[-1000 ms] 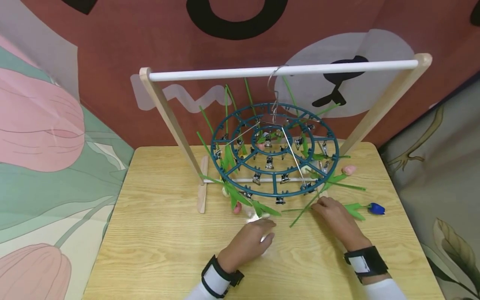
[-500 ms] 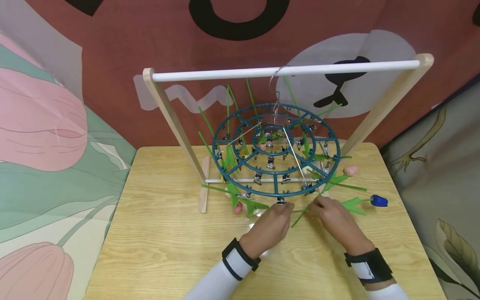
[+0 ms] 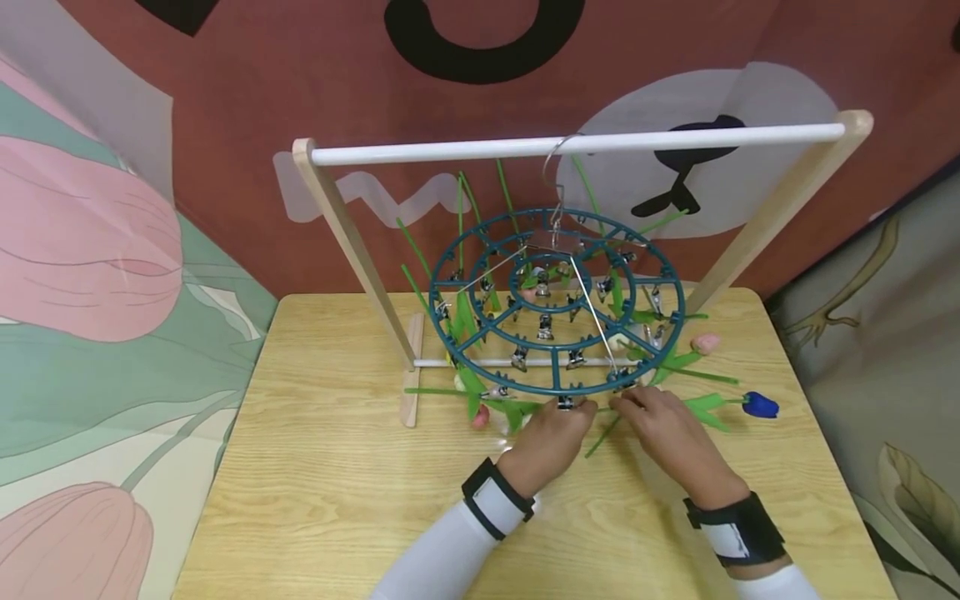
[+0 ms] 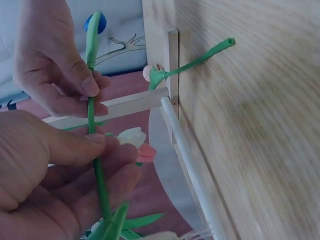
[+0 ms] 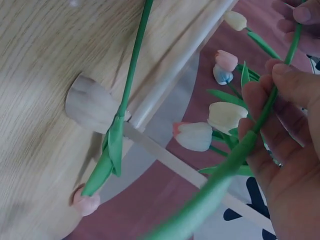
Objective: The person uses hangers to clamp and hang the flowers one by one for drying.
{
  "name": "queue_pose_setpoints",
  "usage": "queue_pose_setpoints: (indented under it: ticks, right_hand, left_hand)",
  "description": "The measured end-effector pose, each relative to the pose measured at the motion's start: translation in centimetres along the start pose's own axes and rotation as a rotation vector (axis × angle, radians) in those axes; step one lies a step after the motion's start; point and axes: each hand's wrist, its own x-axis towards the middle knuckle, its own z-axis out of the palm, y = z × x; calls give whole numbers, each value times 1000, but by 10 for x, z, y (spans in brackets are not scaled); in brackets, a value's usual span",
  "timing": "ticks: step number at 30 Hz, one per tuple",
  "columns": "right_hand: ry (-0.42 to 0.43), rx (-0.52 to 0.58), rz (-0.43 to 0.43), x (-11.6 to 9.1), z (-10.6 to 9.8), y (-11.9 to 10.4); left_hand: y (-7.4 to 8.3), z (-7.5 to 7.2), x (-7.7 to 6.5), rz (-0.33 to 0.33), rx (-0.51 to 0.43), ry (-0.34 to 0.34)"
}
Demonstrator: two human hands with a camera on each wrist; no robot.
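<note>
A blue artificial tulip (image 3: 761, 405) lies out to the right, its green stem (image 4: 91, 112) running between both hands. My right hand (image 3: 670, 433) pinches this stem nearer the flower, as the left wrist view shows. My left hand (image 3: 551, 442) holds the stem further along between thumb and fingers, its fingertips close to the other hand's. In the right wrist view the tulip's leaf (image 5: 200, 205) runs toward the camera. A round teal clip hanger (image 3: 557, 389) hangs just above the hands, and one metal clip (image 3: 566, 402) overlaps my left hand in the head view.
A wooden rack with a white top rail (image 3: 450, 152) carries the hanger. Several tulips, among them a pink one (image 3: 705, 342) and a white one (image 5: 227, 117), hang around the ring with stems sticking out. The wooden table (image 3: 337, 500) meets a printed cloth behind.
My left hand has moved right and forward from over the table to the stem below the hanger's front edge. My right hand has shifted only slightly.
</note>
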Motion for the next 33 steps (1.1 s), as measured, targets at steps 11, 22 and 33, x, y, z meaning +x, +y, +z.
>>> queue_pose_setpoints:
  ticks: [11,22,33]
  right_hand:
    - [88,22,95,-14,-14,28]
    - [63,-1,125,-26,-33,45]
    - [29,152,194,-39,-32,46]
  left_hand:
    - [-7,-13,-9,-18,10,-43]
    - [-13,-39,-13,-55,-22,-68]
    - [-36,-56,-33,-353,-795,-81]
